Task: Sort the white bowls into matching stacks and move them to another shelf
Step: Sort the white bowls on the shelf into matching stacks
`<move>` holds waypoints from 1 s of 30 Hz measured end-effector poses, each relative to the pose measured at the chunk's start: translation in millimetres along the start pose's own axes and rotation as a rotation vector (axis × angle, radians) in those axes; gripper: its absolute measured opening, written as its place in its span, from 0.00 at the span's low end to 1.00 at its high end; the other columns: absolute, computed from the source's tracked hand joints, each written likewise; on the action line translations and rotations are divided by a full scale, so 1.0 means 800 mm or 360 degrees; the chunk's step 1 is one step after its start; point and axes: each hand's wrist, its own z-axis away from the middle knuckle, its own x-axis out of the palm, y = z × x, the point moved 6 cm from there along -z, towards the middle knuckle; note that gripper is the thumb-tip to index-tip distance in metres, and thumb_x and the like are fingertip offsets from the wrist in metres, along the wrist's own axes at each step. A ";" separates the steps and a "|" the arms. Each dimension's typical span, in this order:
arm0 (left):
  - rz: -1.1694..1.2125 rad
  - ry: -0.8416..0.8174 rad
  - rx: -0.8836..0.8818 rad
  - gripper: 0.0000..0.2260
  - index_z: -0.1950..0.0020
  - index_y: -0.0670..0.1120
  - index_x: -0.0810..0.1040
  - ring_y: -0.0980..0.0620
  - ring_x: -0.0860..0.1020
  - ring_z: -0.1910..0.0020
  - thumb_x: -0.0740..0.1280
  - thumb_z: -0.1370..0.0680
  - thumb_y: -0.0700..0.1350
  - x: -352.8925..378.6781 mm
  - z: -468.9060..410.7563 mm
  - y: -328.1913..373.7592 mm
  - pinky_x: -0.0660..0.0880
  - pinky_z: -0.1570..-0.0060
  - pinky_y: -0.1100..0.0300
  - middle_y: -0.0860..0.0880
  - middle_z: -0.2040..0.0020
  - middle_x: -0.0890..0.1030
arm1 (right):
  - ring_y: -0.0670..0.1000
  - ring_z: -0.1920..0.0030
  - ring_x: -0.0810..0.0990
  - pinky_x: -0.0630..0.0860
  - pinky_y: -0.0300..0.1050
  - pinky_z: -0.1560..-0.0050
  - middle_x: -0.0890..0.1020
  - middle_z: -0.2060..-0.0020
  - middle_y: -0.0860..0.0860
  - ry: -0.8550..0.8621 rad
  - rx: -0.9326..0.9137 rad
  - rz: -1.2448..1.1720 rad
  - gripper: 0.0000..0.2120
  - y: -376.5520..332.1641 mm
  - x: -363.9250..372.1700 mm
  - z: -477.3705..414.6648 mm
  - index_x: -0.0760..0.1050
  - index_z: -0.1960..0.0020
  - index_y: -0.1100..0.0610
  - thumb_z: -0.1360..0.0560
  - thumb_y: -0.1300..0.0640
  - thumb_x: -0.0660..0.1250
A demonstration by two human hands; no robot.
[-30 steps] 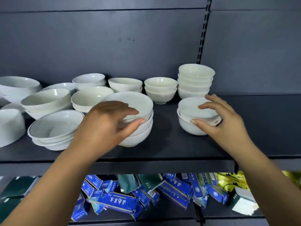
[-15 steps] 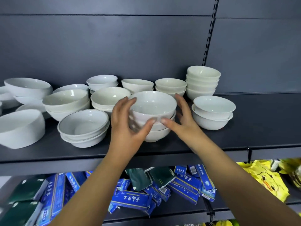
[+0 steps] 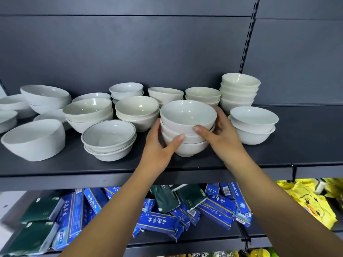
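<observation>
We clasp the stack of bowls (image 3: 187, 130) between our left hand (image 3: 159, 147) and right hand (image 3: 220, 136), one on each side, stack upright on the shelf (image 3: 306, 145).

We see a stack of plain white glazed bowls (image 3: 187, 117) on the dark grey metal shelf (image 3: 306, 141). Near its front edge, shallow white bowls (image 3: 109, 140) carry a thin dark rim line. Below lie blue cartons (image 3: 157, 222) with white lettering, dark green packets (image 3: 165, 199) and yellow bags (image 3: 311, 204).
</observation>
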 end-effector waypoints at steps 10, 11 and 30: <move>-0.0163 0.0090 0.0052 0.23 0.42 0.53 0.69 0.78 0.71 0.54 0.75 0.32 0.43 -0.003 -0.007 0.010 0.65 0.56 0.81 0.65 0.50 0.73 | 0.44 0.45 0.78 0.74 0.40 0.43 0.80 0.49 0.43 0.0082 0.0020 0.0106 0.21 -0.007 -0.003 -0.005 0.72 0.49 0.46 0.40 0.48 0.74; -0.0162 0.0080 0.0052 0.24 0.42 0.53 0.69 0.78 0.71 0.53 0.76 0.33 0.44 -0.004 -0.005 0.009 0.65 0.55 0.81 0.65 0.50 0.73 | 0.42 0.45 0.77 0.73 0.38 0.44 0.79 0.49 0.42 0.0072 0.0013 0.0088 0.21 -0.007 -0.002 -0.003 0.72 0.49 0.45 0.40 0.50 0.74; -0.0337 0.0297 0.0060 0.09 0.45 0.55 0.76 0.66 0.74 0.48 0.58 0.21 0.49 -0.052 -0.055 0.080 0.68 0.43 0.74 0.59 0.46 0.78 | 0.37 0.45 0.70 0.63 0.31 0.45 0.73 0.50 0.36 -0.0171 -0.0004 0.0721 0.14 -0.077 -0.047 -0.070 0.72 0.47 0.48 0.31 0.48 0.70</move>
